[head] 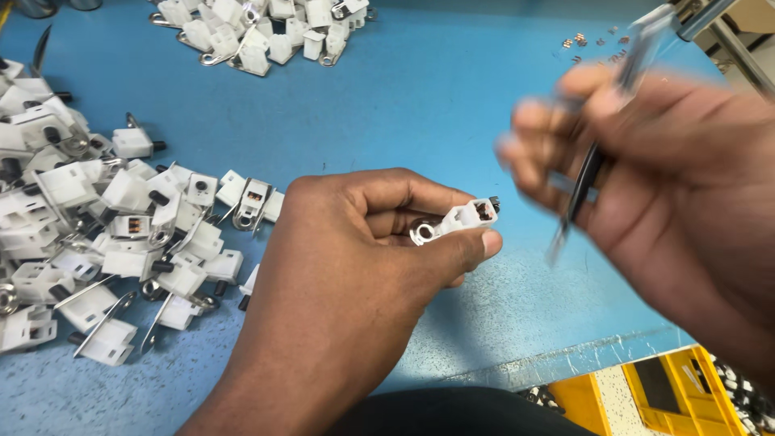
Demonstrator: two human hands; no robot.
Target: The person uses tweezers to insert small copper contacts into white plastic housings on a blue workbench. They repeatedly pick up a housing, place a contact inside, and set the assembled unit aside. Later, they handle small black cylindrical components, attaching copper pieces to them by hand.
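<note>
- The small white plastic connector housing (462, 218), with a metal ring terminal (422, 233) at one end and a copper-coloured part showing in the open end, is pinched between the thumb and fingers of your left hand (355, 274). It sits above the blue tabletop (420, 97), toward its near edge.
- Your grip covers only the ring end of the housing. Most of the body sticks out past your thumb, so a sideways push at the open end could twist it out of your fingers.
- Your right hand (670, 186) is closed around slim metal tweezers (593, 169), just right of the housing and not touching it. The hand is blurred with motion, so I cannot tell whether the tips are pressed together or carry anything.
- A hand moving that fast near so small an opening is the main hazard. The tips could miss the cavity, scrape the copper part or jab your left thumb.
- Anything dropped here lands close to the near edge, where yellow bins (646, 396) sit below, and could bounce off the tabletop.
- A loose heap of similar white housings (121, 242) with metal clips lies along the left edge, just beside your left wrist. A slipped piece could vanish among them.
- A second heap (258, 32) lies at the far edge, and tiny copper-coloured bits (593, 44) are scattered near the far right corner, where a sweep of your right sleeve might scatter them.
</note>
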